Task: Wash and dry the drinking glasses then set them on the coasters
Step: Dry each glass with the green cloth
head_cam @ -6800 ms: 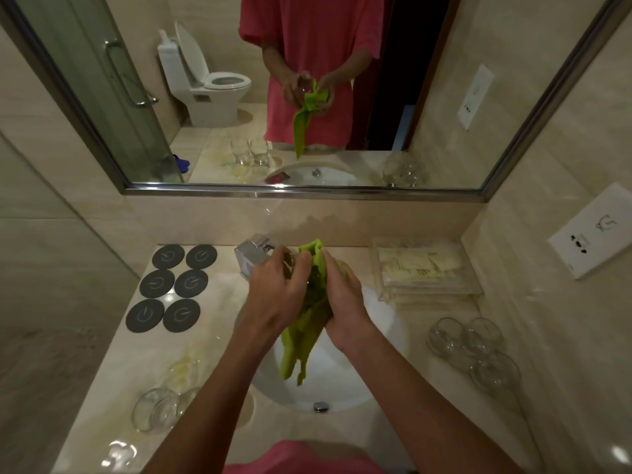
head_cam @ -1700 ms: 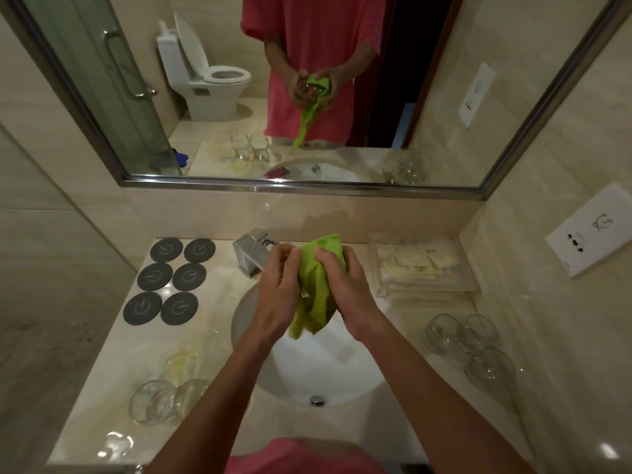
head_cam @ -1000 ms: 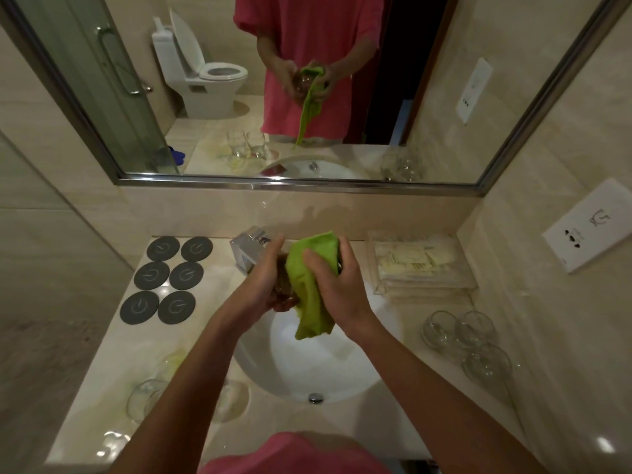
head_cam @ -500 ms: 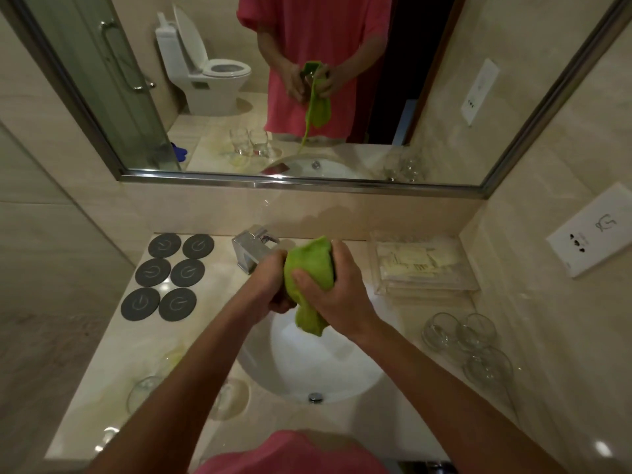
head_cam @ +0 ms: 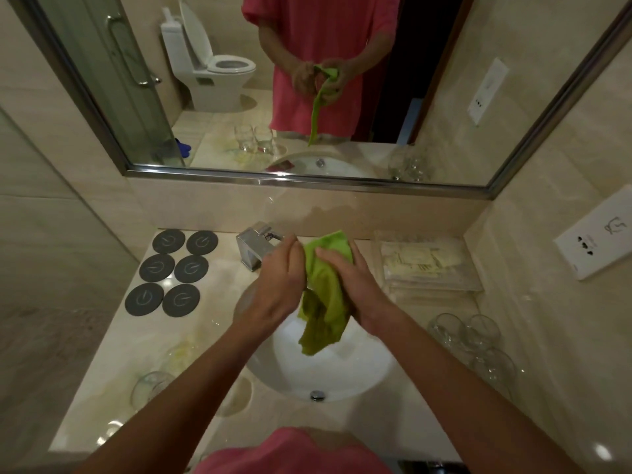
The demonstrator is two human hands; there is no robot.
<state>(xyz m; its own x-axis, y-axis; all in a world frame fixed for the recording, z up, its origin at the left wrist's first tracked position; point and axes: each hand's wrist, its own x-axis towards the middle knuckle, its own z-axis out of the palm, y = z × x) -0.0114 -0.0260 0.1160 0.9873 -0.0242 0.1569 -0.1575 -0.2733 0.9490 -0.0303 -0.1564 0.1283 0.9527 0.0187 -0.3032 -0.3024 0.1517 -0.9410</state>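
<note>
Now hanging lower over sink (head_cam: pixel 359 374): green cloth (head_cam: pixel 325 295), gripped by right hand (head_cam: pixel 352 285); left hand (head_cam: pixel 280 282) curled beside it, contents hidden. 6 coasters (head_cam: pixel 171 271) on surface (head_cam: pixel 102 371).

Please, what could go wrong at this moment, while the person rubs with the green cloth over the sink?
1. The left hand and right hand work the green cloth above the white basin; whatever is wrapped inside is hidden and, if it slips, could hit the basin.
2. The glasses at the right stand close together beside the right forearm; an elbow swing could knock them.
3. The six coasters lie past the faucet, so reaching there might bump it.
</note>
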